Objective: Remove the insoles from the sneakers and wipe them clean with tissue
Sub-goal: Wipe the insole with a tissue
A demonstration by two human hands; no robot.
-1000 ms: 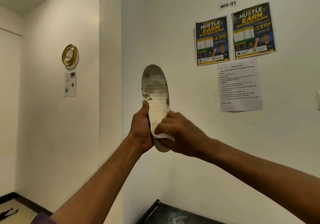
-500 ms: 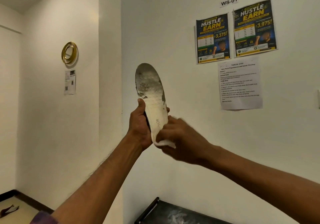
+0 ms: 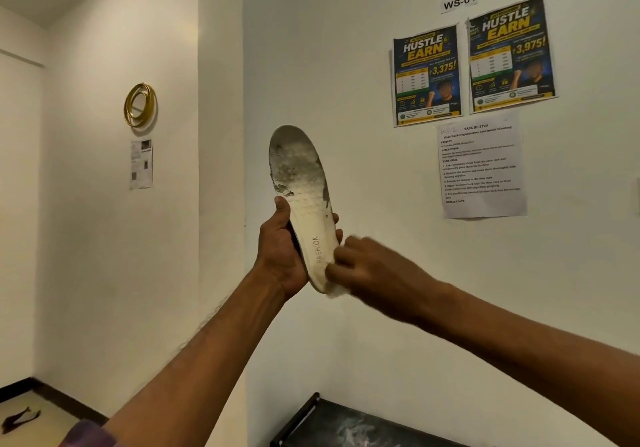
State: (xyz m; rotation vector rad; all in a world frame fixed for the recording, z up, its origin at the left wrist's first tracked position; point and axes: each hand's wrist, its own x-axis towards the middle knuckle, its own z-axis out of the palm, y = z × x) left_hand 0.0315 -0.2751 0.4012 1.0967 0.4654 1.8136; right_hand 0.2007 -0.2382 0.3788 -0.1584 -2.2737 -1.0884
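We hold a long white foam insole [image 3: 300, 183] upright, out of its sneaker. Our left hand [image 3: 282, 252] has its fingers clamped around the lower half. Beside them, our right hand [image 3: 369, 270] pinches a crumpled white tissue [image 3: 336, 290] against the heel. Above our fingers the toe end is grey with dirt, so we judge the wiping unfinished.

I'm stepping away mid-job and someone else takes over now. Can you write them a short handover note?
Left hand grips the insole at its middle, toe end up, in front of the wall.
Right hand holds a white tissue against the insole's heel end.
Done: this insole is out of its sneaker.
Left: wipe the grey grime on the toe half; sneakers and any other insole are out of view.
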